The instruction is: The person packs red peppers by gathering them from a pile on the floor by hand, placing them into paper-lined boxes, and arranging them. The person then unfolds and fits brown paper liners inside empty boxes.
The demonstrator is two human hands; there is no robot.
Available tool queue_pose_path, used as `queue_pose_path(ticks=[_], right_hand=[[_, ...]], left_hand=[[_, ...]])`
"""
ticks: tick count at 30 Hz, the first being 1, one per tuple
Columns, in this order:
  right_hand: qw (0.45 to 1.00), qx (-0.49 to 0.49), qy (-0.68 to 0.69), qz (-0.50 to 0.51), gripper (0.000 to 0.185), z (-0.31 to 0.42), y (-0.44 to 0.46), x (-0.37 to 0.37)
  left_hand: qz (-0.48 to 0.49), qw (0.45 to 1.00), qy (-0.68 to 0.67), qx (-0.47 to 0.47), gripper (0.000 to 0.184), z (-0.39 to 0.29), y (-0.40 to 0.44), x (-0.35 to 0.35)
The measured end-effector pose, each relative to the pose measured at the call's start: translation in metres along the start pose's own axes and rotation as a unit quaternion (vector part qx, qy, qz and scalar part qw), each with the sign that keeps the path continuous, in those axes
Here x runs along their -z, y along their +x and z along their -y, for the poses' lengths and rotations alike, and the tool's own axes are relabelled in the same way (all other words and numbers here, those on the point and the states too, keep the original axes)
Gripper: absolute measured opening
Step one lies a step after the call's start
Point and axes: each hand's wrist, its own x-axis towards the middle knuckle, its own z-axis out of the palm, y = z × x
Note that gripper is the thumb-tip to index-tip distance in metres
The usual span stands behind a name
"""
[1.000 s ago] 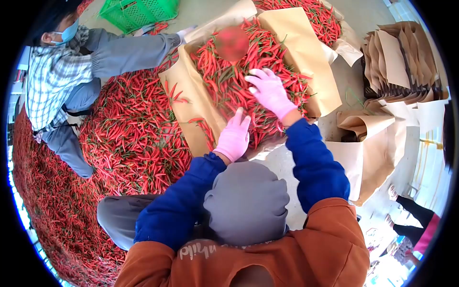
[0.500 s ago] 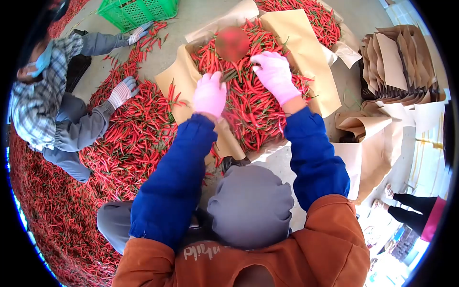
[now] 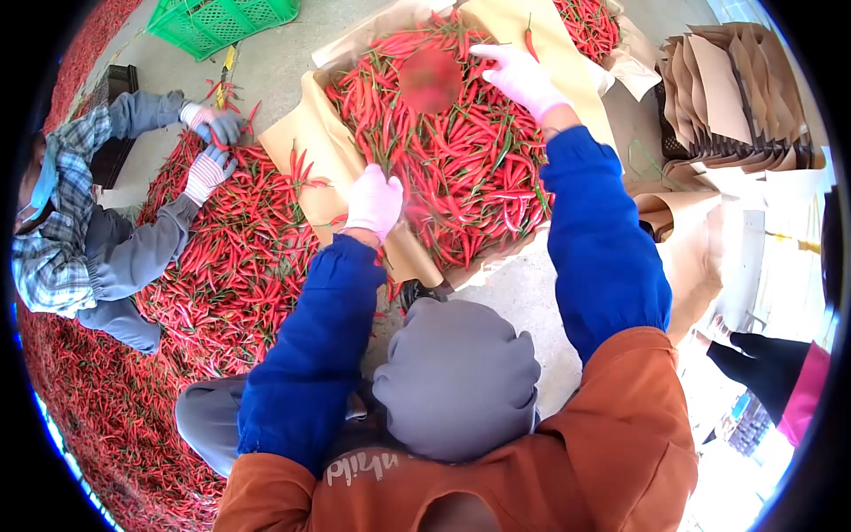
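Note:
Red chillies (image 3: 461, 168) with green stems fill a box lined with brown paper (image 3: 306, 133) in front of me. My left hand (image 3: 374, 206), in a pink glove, is at the left side of the pile, beside the folded paper flap. Its fingers are curled together against the chillies, and whatever is in them is hidden. At the far right of the pile is my right hand (image 3: 525, 82), gloved in pink too. Its index finger is stretched out over the chillies, and nothing shows in its grasp. A single chilli (image 3: 530, 40) lies on the paper just beyond it.
Loose chillies (image 3: 239, 230) spread over the floor on my left, where a co-worker's gloved hands (image 3: 211, 168) are among them. Beyond stands a green crate (image 3: 217, 22). Stacked paper-lined crates (image 3: 736, 97) are at right, with brown paper (image 3: 683, 239) nearer me and another person's legs (image 3: 753, 368).
My hands have moved apart: the right outward and farther away, the left nearer to me along the box's left side. The co-worker's outstretched hand has drawn back beside the other one.

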Motion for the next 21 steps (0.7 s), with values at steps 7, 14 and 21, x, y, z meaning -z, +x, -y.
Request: queue_pose_path(ticks=[7,14,21], right_hand=[[0.976,0.128,-0.149,0.096,0.020,0.087,-0.095,-0.043],[0.998,-0.033,0.010,-0.048,0.020,0.072,-0.112,-0.064],[0.942,-0.201,0.186,-0.192,0.015,0.051,-0.215,0.031]], left_hand=[[0.029,0.991,-0.112,0.066,0.033,0.011,-0.012,-0.039],[0.086,0.995,-0.043,-0.031,0.038,-0.003,-0.054,0.005],[0.057,0.995,0.038,-0.071,0.036,-0.024,-0.053,0.018]])
